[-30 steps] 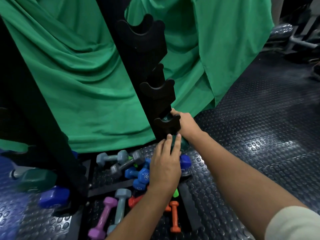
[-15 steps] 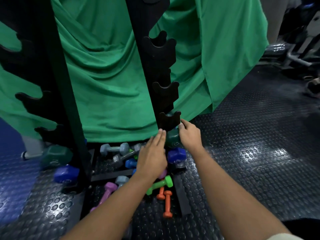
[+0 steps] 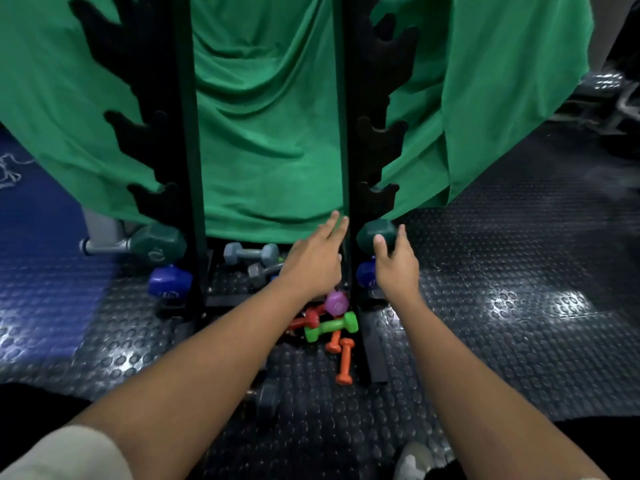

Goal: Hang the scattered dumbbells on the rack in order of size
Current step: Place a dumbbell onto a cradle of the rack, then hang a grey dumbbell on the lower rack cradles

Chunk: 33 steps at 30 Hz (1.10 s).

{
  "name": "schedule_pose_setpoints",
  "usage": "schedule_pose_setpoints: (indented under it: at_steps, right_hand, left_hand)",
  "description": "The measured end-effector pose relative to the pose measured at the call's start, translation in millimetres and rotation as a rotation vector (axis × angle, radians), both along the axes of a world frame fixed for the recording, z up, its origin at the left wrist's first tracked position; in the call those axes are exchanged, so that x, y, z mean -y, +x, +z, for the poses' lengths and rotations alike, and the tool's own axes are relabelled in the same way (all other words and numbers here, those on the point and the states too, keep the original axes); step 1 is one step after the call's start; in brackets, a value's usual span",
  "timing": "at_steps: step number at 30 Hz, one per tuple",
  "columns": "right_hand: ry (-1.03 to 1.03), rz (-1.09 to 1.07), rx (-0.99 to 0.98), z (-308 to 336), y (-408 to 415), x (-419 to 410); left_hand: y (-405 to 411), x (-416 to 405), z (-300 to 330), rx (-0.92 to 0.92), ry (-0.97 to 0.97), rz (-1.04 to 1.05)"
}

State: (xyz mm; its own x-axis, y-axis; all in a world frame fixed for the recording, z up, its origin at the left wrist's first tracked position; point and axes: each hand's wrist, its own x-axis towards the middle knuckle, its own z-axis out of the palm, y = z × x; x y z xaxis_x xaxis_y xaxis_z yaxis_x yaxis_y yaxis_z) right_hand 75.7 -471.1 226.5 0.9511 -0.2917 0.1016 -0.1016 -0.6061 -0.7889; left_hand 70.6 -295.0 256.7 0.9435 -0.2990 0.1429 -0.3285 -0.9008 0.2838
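The black rack has two uprights, left [image 3: 188,188] and right [image 3: 353,188], with empty cradles higher up. A dark green dumbbell [image 3: 157,244] lies across the lowest cradles, and a blue dumbbell [image 3: 169,282] sits just beneath it. My right hand [image 3: 394,268] is spread at the green dumbbell's right head [image 3: 369,233], thumb touching it. Between the uprights my left hand [image 3: 311,258] reaches forward with straight fingers and holds nothing. On the floor lie grey-blue [image 3: 251,254], grey [image 3: 258,270], purple [image 3: 336,303], red [image 3: 310,318], lime [image 3: 330,327] and orange [image 3: 344,362] dumbbells.
A green cloth [image 3: 270,133] hangs behind the rack. Studded black rubber flooring [image 3: 502,306] runs to the right, with a blue mat [image 3: 45,271] on the left. Gym equipment [image 3: 616,98] stands at the far right. A shoe [image 3: 412,459] shows at the bottom.
My view has swung to face the rack squarely. My right hand has loosened from the green dumbbell's end and my left hand has shifted in between the uprights.
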Motion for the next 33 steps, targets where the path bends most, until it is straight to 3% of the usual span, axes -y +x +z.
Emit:
schedule_pose_setpoints:
  at_steps: [3, 10, 14, 25, 30, 33]
  right_hand:
    - [0.063, -0.105, 0.059, -34.0, -38.2, -29.9]
    - [-0.063, 0.192, -0.124, -119.1, -71.5, -77.3]
    - [-0.147, 0.370, -0.346, -154.8, -76.6, -102.5]
    - [-0.269, 0.803, -0.893, -234.6, -98.0, -172.0]
    - [-0.302, 0.615, -0.961, -258.8, -112.6, -188.3]
    - [-0.335, 0.572, -0.945, -259.3, -109.4, -193.1]
  left_hand:
    - [-14.5, -30.2, -40.4, -0.060, 0.040, 0.023]
    - [-62.2, -93.3, -135.8, -0.410, 0.125, 0.230]
    - [-84.8, -136.3, -187.3, -0.518, 0.038, 0.303]
    - [-128.5, -204.5, -273.5, -0.780, 0.175, 0.509]
    - [-127.7, -206.8, -294.4, -0.780, -0.048, 0.658]
    - [-123.9, -216.7, -301.0, -0.855, -0.142, 0.638]
